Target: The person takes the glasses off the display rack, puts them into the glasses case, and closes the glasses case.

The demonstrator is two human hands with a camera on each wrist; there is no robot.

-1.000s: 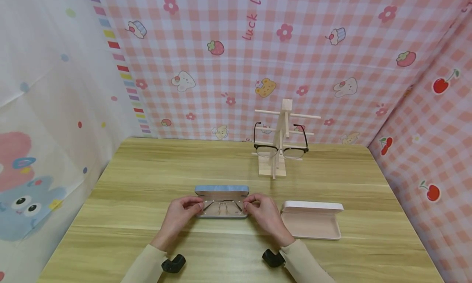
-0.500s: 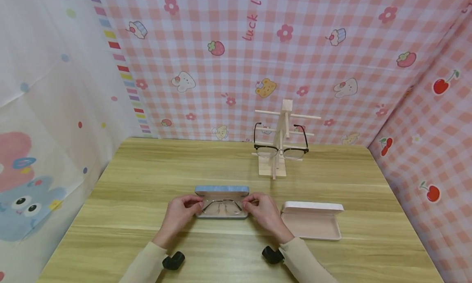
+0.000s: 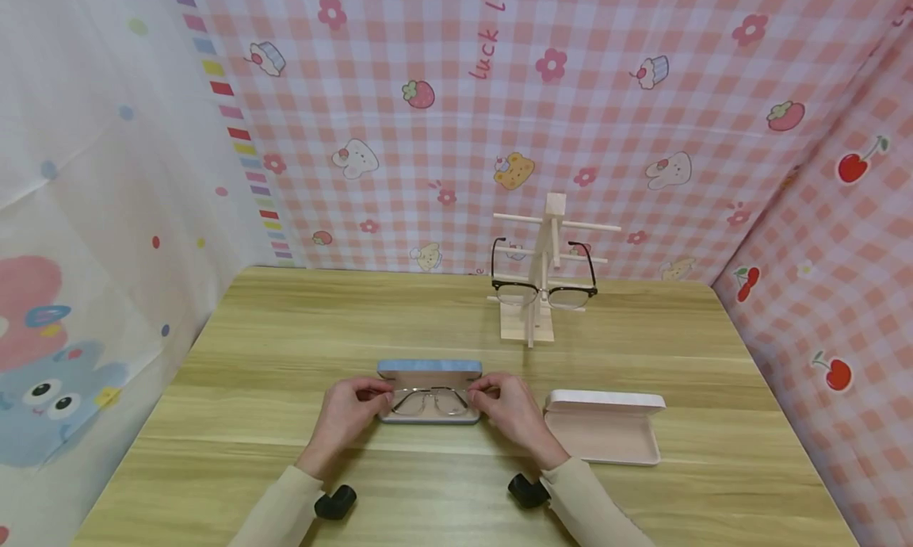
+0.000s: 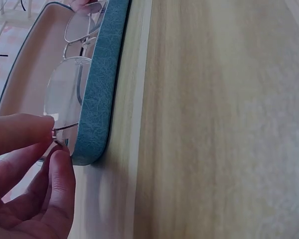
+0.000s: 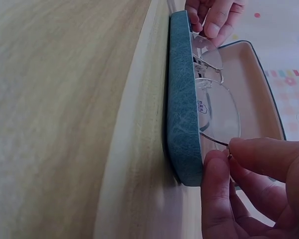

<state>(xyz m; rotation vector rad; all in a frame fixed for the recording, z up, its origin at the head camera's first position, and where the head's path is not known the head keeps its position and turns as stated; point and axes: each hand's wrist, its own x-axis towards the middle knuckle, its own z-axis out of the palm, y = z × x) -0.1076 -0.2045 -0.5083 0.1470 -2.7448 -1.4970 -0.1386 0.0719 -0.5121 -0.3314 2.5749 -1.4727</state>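
Observation:
A blue glasses case point(image 3: 430, 367) lies open on the table with its pinkish lining showing. Thin metal-rimmed glasses point(image 3: 449, 402) sit low within its bottom half, lenses raised in the wrist views. At one end of the frame, my left hand point(image 4: 32, 172) pinches the hinge corner between thumb and fingers. The opposite hinge corner is pinched by my right hand point(image 5: 254, 184). Both hands overlap the ends of the case in the head view. The temples run behind the lenses, partly hidden.
To the right stands an open white glasses case point(image 3: 605, 436) with a pale lining. Behind it, a wooden glasses stand point(image 3: 555, 206) bears black-browed glasses point(image 3: 571, 295). Checked cloth point(image 3: 442, 135) hangs along the table's back edge.
The glasses have tilted in the case, so their lenses look taller and rounder from above. Both hands stay at nearly the same place. The cases and stand have not moved.

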